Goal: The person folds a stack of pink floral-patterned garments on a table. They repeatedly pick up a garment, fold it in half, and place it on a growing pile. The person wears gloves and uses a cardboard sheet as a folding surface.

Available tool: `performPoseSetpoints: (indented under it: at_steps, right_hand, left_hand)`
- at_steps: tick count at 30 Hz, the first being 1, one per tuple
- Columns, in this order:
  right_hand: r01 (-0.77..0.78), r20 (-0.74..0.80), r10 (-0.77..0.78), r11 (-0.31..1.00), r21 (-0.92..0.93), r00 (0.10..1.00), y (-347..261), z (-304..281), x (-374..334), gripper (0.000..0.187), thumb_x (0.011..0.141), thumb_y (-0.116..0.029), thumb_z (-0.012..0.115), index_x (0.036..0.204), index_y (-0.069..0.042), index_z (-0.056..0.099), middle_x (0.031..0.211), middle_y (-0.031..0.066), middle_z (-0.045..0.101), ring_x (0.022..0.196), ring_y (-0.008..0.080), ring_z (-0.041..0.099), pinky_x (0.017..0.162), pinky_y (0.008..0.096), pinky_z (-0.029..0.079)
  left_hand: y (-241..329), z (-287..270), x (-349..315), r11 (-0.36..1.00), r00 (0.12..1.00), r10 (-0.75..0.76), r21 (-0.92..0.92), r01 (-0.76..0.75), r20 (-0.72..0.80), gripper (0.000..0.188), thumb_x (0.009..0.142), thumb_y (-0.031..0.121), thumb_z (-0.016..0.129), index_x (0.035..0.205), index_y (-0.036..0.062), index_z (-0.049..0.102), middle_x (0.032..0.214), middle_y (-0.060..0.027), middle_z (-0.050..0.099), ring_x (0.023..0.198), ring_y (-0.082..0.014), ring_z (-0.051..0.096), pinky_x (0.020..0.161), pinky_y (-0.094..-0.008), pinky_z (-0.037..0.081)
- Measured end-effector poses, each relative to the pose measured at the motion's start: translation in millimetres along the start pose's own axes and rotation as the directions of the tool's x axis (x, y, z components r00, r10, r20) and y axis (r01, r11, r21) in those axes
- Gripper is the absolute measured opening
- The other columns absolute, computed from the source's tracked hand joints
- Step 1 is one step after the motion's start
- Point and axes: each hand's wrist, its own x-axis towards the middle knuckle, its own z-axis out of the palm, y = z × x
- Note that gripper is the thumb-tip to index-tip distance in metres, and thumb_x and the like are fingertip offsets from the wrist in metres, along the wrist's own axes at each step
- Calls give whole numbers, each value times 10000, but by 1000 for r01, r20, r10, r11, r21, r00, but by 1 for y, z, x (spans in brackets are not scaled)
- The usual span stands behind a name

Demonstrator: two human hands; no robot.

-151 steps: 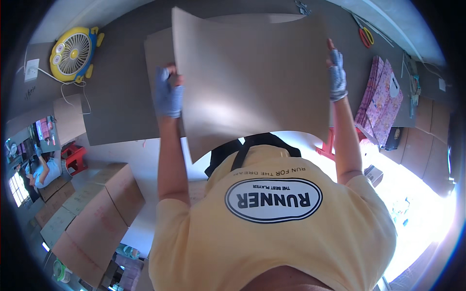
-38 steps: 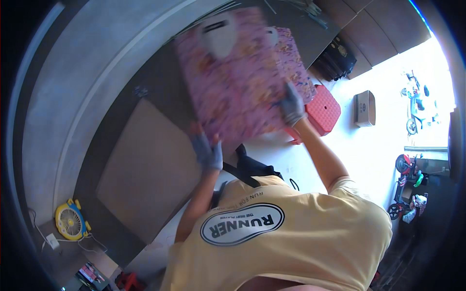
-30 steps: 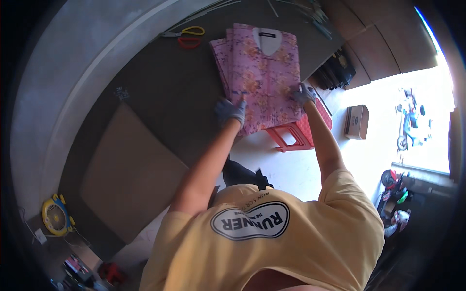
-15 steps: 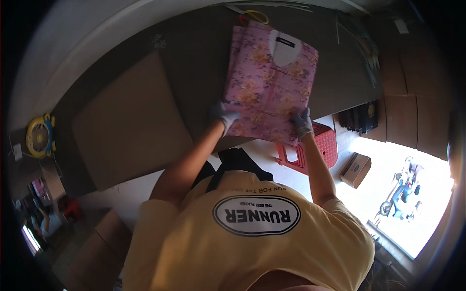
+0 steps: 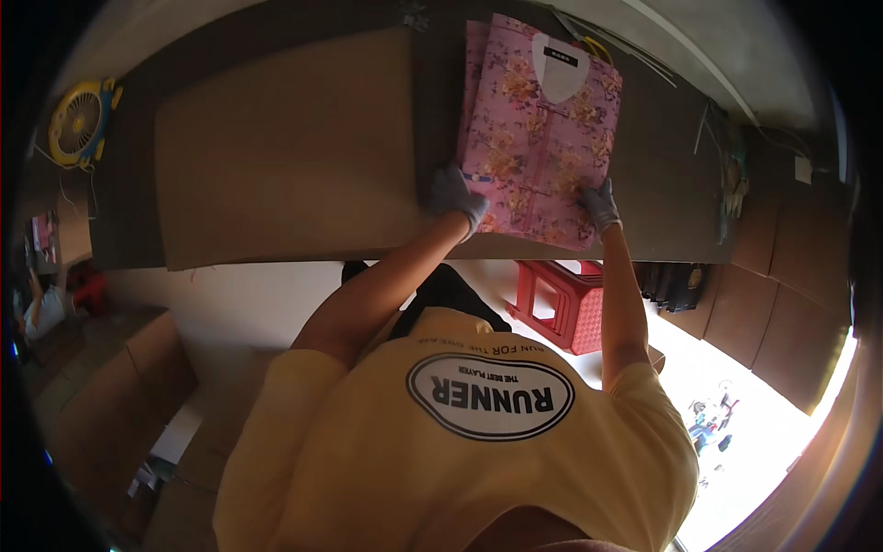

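Note:
A pink flowered garment (image 5: 538, 152), folded into a flat rectangle with a white inner neckline and a dark label at its far end, lies over the dark table. Behind its left edge shows another layer of the same cloth. My left hand (image 5: 457, 198), in a grey glove, grips the near left edge of the garment. On the near right edge, my right hand (image 5: 601, 205) is closed in a matching glove, its thumb on top. The fingers underneath are hidden. Partly covered by the garment's far end are yellow-handled scissors (image 5: 598, 48).
A large brown cardboard sheet (image 5: 285, 152) covers the table's left part. A yellow and blue fan (image 5: 78, 124) stands at the far left. Below the table's near edge is a red plastic stool (image 5: 575, 313). Stacked brown cartons (image 5: 782, 294) stand to the right.
The view has turned, so the table and fan sit differently in the picture. Both hands keep hold of the garment, which now appears a little farther up and right.

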Motion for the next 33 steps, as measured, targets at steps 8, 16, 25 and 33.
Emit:
performPoseSetpoints:
  at_steps: [8, 16, 25, 33]
  right_hand:
    - [44, 58, -44, 999, -7, 997, 23, -17, 8, 961, 826, -222, 669, 1490, -95, -14, 1028, 81, 591, 791, 152, 592, 589, 298, 520]
    - [409, 409, -29, 2, -912, 912, -64, -61, 82, 623, 873, -531, 488, 1294, -72, 520, 1205, 144, 611, 1077, 292, 599, 908, 399, 458]
    - [167, -80, -577, 362, -917, 813, -139, -17, 239, 378, 899, -370, 478, 1204, -165, 567, 1207, 139, 577, 1173, 298, 530, 966, 415, 450]
    - [108, -212, -477, 558, -823, 853, -82, -88, 234, 321, 874, -304, 551, 1166, -171, 576, 1169, 107, 606, 1107, 319, 566, 907, 430, 475]
  left_hand:
    - [-14, 6, -25, 985, 987, 156, 79, -152, -48, 885, 624, 228, 731, 1360, -25, 310, 1181, -230, 444, 1121, -385, 449, 969, -424, 400]
    - [-14, -8, -13, 935, 974, 56, -355, 27, 222, 898, 616, 348, 834, 1262, -78, 378, 1200, -237, 484, 1115, -352, 502, 971, -422, 404]
    - [8, -26, 11, 895, 993, 5, -444, 48, 118, 991, 647, 399, 839, 1347, -81, 329, 1349, -268, 414, 1235, -332, 451, 1003, -396, 388]
    - [0, 1, 11, 972, 993, -56, -232, 30, -107, 951, 613, 281, 862, 1343, -41, 345, 1312, -229, 447, 1225, -335, 439, 1018, -396, 370]
